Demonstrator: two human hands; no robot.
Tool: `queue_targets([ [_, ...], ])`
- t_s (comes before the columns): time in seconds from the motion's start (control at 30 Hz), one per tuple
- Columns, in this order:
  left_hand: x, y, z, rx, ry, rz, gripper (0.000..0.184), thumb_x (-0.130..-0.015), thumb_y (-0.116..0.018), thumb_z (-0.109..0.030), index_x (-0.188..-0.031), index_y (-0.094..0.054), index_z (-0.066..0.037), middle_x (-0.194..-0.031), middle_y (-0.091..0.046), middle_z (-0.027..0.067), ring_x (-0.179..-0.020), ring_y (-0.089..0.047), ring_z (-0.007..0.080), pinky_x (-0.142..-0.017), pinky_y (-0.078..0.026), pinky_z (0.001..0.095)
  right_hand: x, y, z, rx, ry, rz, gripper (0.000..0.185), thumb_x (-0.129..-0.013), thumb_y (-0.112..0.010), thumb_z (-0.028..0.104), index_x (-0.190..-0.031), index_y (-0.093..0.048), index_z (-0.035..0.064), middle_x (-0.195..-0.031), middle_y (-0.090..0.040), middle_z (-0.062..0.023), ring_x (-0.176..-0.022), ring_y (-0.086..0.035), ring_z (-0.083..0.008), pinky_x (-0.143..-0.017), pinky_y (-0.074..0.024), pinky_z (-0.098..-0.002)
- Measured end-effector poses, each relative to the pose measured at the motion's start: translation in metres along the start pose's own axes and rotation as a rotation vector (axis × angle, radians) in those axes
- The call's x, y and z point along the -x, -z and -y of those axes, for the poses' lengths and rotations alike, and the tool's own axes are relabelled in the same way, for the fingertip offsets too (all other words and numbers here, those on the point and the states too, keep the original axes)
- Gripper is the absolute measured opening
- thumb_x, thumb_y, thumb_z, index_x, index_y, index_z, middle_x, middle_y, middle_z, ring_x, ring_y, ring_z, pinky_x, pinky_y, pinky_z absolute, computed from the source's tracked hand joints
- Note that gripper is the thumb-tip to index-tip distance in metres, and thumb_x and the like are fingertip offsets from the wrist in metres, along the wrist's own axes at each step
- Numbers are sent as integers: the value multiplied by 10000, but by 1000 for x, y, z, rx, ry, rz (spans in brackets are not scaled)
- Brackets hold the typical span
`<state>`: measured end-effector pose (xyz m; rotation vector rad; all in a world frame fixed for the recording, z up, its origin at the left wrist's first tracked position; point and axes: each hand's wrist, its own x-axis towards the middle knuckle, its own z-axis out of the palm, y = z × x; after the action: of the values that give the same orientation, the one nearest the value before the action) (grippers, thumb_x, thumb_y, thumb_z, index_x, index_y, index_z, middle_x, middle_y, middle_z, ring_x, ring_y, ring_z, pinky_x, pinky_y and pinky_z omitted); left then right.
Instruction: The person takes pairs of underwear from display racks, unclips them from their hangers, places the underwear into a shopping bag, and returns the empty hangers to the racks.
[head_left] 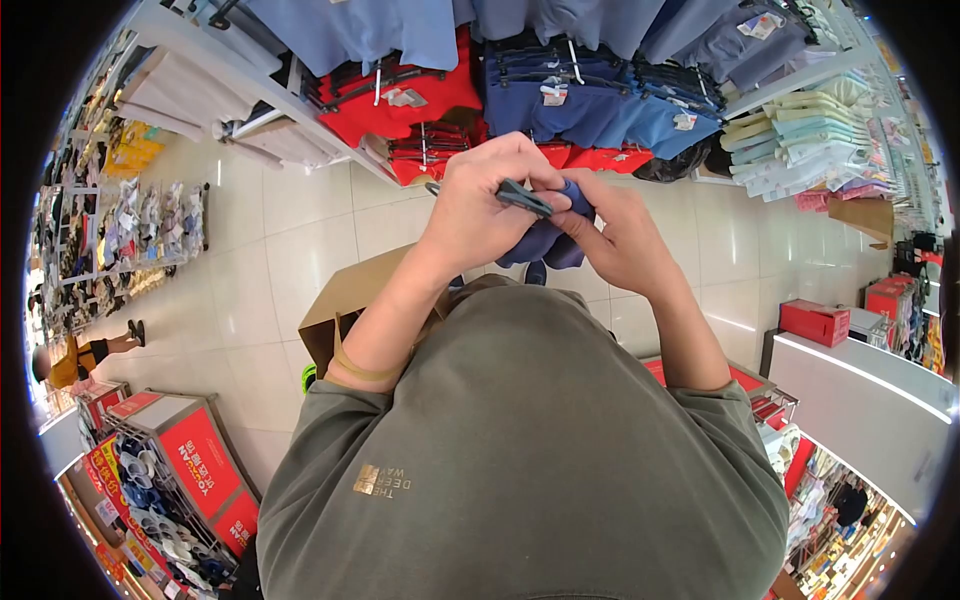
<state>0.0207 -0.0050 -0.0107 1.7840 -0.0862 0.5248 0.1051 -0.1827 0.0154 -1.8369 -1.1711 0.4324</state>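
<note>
My left hand (487, 195) is closed on a black clip hanger (522, 198); its dark clip sticks out between thumb and fingers. Part of the hanger is hidden behind that hand. A navy-blue garment (548, 246) hangs bunched below the clip. Its upper edge is pinched between the thumb and fingers of my right hand (618, 232), close beside my left. The garment's full shape cannot be made out.
Ahead is a rack with red garments (420, 95), navy garments (555, 95) and light-blue ones on hangers. An open cardboard box (345, 290) stands on the floor at my left. Pale garments (800, 135) hang at right. A person (85, 355) is far left.
</note>
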Motion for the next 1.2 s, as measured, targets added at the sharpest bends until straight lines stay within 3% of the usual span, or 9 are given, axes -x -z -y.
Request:
queue_targets([
  [0.07,0,2,-6,14,201,-34,263,-727,-828,5,-947,-684,-15,-830,-647,88,-714,-635,181,-641,-506,307,-5,1,6,-21,17,-24,205,-931,-639,55,-1133,-602,57,-872,-675,-153,-780,-657,-364,-666,-494,-387],
  [0.17,-7,3,-14,-88,-55,-42,318,-753,-812,24,-1018,-645,-30,-869,-625,15,-731,-568,75,-624,-450,246,-6,0,4,-45,85,-82,200,-923,-628,34,-1121,-606,53,-872,-671,-138,-765,-652,-351,-661,-490,-372],
  [0.37,-6,11,-16,-71,96,190,335,-736,-825,-5,-1016,-641,-24,-882,-657,39,-743,-607,127,-647,-484,268,-2,10,10,-62,-16,-19,153,-913,-625,14,-1064,-626,34,-906,-674,-128,-745,-640,-333,-659,-485,-362],
  [0.57,-10,10,-21,-133,200,311,363,-789,-802,-43,-1074,-579,-21,-890,-630,52,-821,-632,165,-670,-507,307,-1,2,6,18,92,-131,140,-899,-641,1,-1038,-648,14,-912,-673,-138,-753,-635,-320,-665,-485,-362],
  [0.67,-3,14,-13,-9,98,286,364,-918,-744,-232,-1086,-503,-18,-932,-599,67,-863,-609,149,-671,-485,293,-1,1,3,84,192,-197,147,-898,-645,-1,-1044,-656,9,-903,-674,-136,-775,-647,-302,-670,-488,-355],
  [0.77,-2,9,0,298,8,169,447,-1009,-593,-453,-1063,-457,-30,-969,-566,74,-876,-578,122,-671,-444,260,2,4,5,68,155,-203,133,-901,-659,14,-1034,-663,11,-898,-678,-123,-763,-646,-288,-671,-491,-341],
  [0.87,-3,13,7,295,-11,191,515,-1028,-465,-548,-1023,-480,-33,-927,-590,66,-816,-557,93,-666,-406,232,3,4,5,38,182,-208,118,-903,-673,27,-1019,-671,6,-887,-680,-119,-749,-646,-264,-668,-495,-326],
  [1.07,-1,11,8,113,-39,123,434,-1046,-510,-450,-996,-596,-27,-786,-690,46,-705,-638,122,-646,-484,262,9,5,12,36,70,-212,105,-920,-684,50,-1012,-690,0,-851,-701,-114,-725,-661,-231,-657,-501,-316],
  [1.2,-3,4,9,29,-113,60,289,-1052,-543,-309,-1052,-619,-30,-783,-679,84,-680,-643,149,-624,-484,271,10,-2,7,15,82,-270,119,-950,-670,99,-1025,-687,7,-833,-700,-115,-694,-659,-237,-633,-497,-319],
])
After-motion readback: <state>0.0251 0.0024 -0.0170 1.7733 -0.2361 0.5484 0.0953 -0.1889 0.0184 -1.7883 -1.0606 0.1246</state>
